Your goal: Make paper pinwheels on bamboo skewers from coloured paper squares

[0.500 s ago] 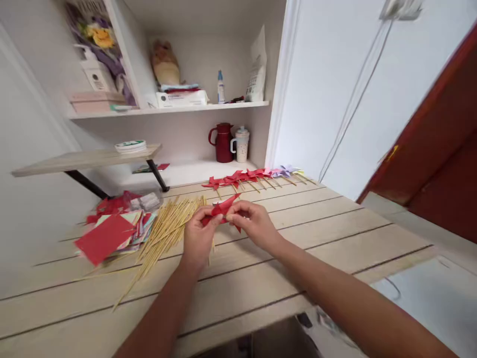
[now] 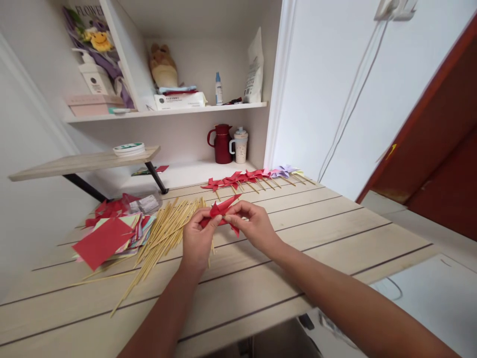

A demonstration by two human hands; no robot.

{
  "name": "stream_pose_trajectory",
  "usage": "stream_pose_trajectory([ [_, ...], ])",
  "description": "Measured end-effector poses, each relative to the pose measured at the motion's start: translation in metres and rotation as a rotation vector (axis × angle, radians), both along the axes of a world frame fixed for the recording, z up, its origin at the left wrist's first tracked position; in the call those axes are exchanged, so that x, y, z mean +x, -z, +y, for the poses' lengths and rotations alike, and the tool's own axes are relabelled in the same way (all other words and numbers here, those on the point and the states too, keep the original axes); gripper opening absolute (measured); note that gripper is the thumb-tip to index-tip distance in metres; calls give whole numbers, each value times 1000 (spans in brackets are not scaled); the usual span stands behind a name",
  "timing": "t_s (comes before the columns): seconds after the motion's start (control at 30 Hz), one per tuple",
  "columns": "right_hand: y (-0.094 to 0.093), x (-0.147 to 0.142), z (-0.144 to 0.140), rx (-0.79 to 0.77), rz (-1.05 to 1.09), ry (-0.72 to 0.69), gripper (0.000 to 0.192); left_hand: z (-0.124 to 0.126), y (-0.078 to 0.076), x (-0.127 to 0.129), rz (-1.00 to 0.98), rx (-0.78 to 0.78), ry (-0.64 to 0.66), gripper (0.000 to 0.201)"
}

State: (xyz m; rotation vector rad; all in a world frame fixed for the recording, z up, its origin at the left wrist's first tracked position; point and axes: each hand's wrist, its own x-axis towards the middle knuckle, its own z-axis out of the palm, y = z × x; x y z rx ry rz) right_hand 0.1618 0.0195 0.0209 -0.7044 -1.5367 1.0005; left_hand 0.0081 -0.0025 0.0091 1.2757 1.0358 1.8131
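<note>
Above the table, a red paper pinwheel [image 2: 225, 205] is pinched between my two hands. My left hand [image 2: 198, 236] grips its left side, thumb pressed near the centre. The fingertips of my right hand [image 2: 254, 223] close on the middle from the right; whether they hold a small pin there I cannot make out. One pointed blade sticks up to the right and another hangs below. Just left of my left hand lies a loose pile of thin wooden sticks [image 2: 169, 226]. Beyond my hands, finished-looking red pinwheels [image 2: 234, 179] on sticks lie in a row, with purple pinwheels [image 2: 283, 171] at the right end.
Left of the sticks sit a stack of coloured paper squares with a red square [image 2: 103, 240] on top, and a clear plastic box [image 2: 147, 203]. A small raised wooden stand [image 2: 85, 160] stands behind. A dark red jug [image 2: 223, 144] and a cup [image 2: 241, 145] occupy the back recess.
The camera view has shifted slightly. Both hands keep their pinch on the red pinwheel, which has turned a little, its lower blade tip moving slightly left.
</note>
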Motion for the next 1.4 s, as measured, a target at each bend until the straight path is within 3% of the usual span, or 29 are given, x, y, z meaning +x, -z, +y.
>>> stream_pose_trajectory([
  [0.53,2,-6,-1,-84,143,-15,33,3,4,0,99,122,-111,11],
  [0.8,0,-5,-1,-151,200,-80,88,5,5,-3,142,151,-138,8],
  [1.07,4,-6,6,-182,212,-129,57,3,2,-5,228,215,-176,5],
  [1.27,5,-7,8,-230,240,-163,61,0,-3,-5,262,230,-175,6],
  [1.4,0,-7,5,-196,228,-199,44,0,-3,-7,275,225,-173,2],
])
